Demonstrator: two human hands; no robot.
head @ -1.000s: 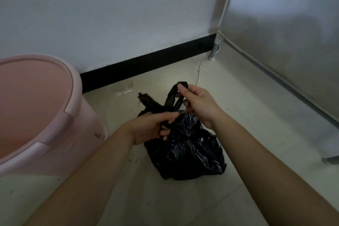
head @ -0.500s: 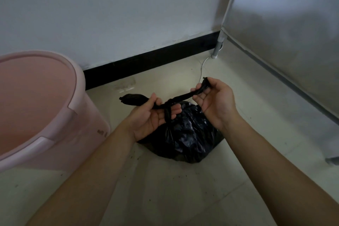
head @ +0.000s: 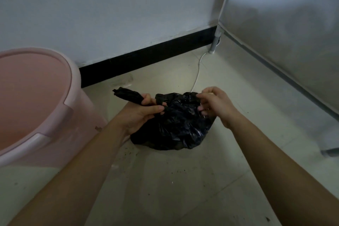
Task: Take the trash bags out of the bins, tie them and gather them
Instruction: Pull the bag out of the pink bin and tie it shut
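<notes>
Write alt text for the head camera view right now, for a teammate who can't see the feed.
Two bare hands grip a black trash bag lying on a pale floor: the left hand clutches a twisted end that sticks out to the left, and the right hand pinches the plastic on the bag's other side. A pink bin stands to the left, with no liner showing.

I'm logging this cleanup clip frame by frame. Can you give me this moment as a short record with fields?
setting: floor in a corner, by a white wall with black baseboard
bag: black trash bag resting on the floor, out of the bin
bin: pink bin, left of the bag, no liner visible
left hand: gripping a twisted bag end that sticks out left
right hand: pinching the bag's top at its right
cable: white cable behind the bag
</notes>
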